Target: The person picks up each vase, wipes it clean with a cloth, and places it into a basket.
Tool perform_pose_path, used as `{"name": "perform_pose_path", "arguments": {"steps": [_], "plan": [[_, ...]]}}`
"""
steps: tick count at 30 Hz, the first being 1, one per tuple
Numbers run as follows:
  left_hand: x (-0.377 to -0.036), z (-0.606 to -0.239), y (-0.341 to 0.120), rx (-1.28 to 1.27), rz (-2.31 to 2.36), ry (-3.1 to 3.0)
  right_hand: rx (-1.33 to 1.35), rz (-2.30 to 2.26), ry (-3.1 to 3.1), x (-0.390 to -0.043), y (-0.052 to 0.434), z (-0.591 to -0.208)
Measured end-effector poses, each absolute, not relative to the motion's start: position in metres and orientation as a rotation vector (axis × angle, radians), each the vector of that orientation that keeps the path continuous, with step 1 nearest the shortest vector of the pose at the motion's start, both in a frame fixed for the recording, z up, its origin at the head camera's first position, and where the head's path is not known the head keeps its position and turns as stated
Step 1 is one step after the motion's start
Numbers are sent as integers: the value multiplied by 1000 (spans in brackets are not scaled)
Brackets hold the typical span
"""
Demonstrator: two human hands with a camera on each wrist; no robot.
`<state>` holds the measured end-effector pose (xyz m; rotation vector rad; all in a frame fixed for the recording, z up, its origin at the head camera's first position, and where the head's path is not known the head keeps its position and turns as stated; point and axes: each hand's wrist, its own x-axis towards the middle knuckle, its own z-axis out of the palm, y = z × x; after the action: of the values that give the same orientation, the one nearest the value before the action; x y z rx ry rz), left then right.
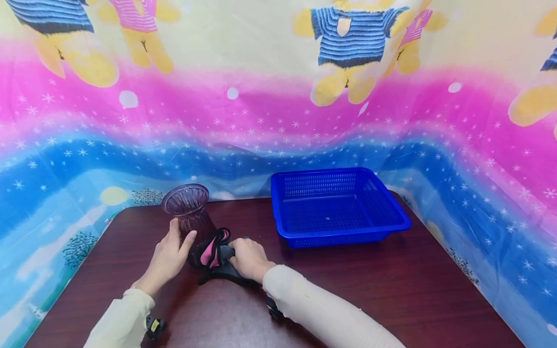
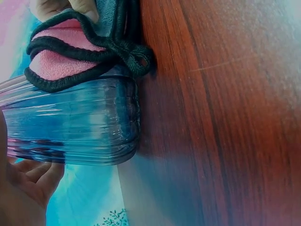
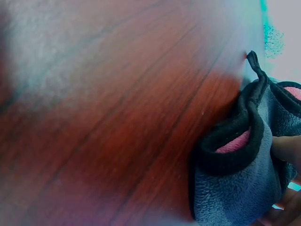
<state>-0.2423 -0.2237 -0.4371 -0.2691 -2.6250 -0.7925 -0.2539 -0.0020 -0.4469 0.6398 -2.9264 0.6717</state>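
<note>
A purple-tinted ribbed glass vase (image 1: 195, 223) with a flared rim stands toward the left of the table, leaning slightly in the head view. My left hand (image 1: 167, 257) grips its side, thumb at the front and fingers behind. Bunched in my right hand (image 1: 250, 258) is a grey and pink cleaning cloth (image 1: 211, 253) with black edging. It lies against the vase's lower right side. The left wrist view shows the folded cloth (image 2: 63, 66) touching the glass near its base, with a hanging loop beside it. In the right wrist view, fingers (image 3: 288, 151) pinch the grey cloth (image 3: 235, 193).
A blue plastic basket (image 1: 285, 234) with mesh walls stands at the back right of the dark red-brown wooden table (image 1: 348, 290). A printed curtain (image 1: 243, 121) with bears and snowflakes hangs behind and around the table.
</note>
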Motion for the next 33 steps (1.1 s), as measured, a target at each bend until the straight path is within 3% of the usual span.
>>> {"name": "perform_pose_path", "arguments": {"steps": [12, 25, 33], "plan": [[-241, -434, -221, -240, -913, -2625, 640, 686, -2934, -254, -1, -447], [-244, -434, -214, 24, -1039, -2686, 621, 712, -2958, -254, 0, -448], [-244, -432, -212, 52, -1066, -2624, 623, 708, -2957, -257, 0, -450]]}}
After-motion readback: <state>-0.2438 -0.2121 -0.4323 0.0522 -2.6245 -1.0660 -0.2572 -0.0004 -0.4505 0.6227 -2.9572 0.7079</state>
